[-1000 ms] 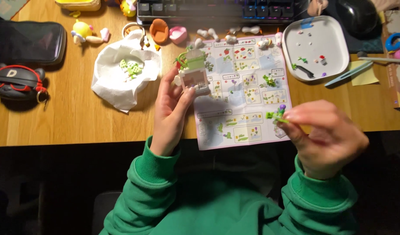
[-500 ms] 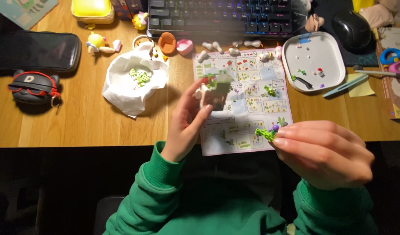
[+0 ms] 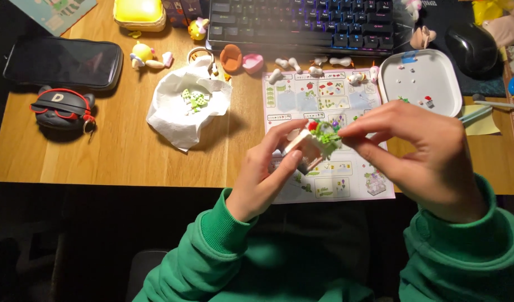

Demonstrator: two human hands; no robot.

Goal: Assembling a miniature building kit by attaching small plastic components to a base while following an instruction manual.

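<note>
My left hand grips a small white building-block model with green and red bits on top, held above the printed instruction sheet. My right hand has come in from the right, and its thumb and forefinger pinch a small green and purple piece right at the model's top. Whether that piece is seated on the model cannot be told. Both arms wear green sleeves.
A white tissue with loose green pieces lies left of the sheet. A white tray with a few tiny parts sits at the right. A keyboard, mouse, black phone, small figures and two little cups line the desk's back.
My right hand has risen from the table's front edge and carried the small piece left onto the model. My left hand lowered the model slightly toward me.
</note>
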